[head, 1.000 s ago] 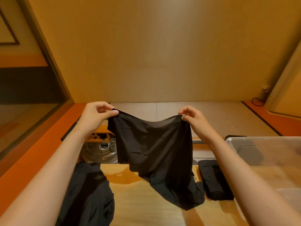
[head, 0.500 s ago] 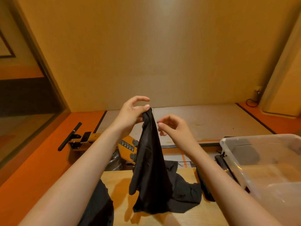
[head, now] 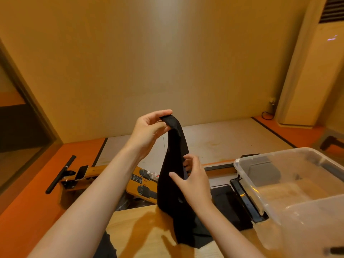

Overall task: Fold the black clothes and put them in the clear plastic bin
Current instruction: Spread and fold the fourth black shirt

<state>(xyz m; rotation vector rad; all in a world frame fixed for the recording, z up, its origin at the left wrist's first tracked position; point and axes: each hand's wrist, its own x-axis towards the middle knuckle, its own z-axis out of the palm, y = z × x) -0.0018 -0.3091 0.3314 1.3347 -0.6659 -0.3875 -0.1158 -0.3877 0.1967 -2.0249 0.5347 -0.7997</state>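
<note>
The room appears to be fitted out for exercise, whether in a home or a small studio cannot be told. A wooden rowing machine (head: 96,169) with a black handle bar (head: 60,174) is set on the floor at nine o'clock. Orange floor matting (head: 37,192) is laid along the walls. A floor-standing air conditioner (head: 312,71) is placed at two o'clock.

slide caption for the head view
Left hand pinches the top of a black garment, right hand holds it midway, clear plastic bin alongside.

The clear plastic bin (head: 275,154) sits on the light wooden table (head: 141,231), right of the hanging black garment (head: 172,185); another black cloth (head: 229,207) lies between them.
</note>
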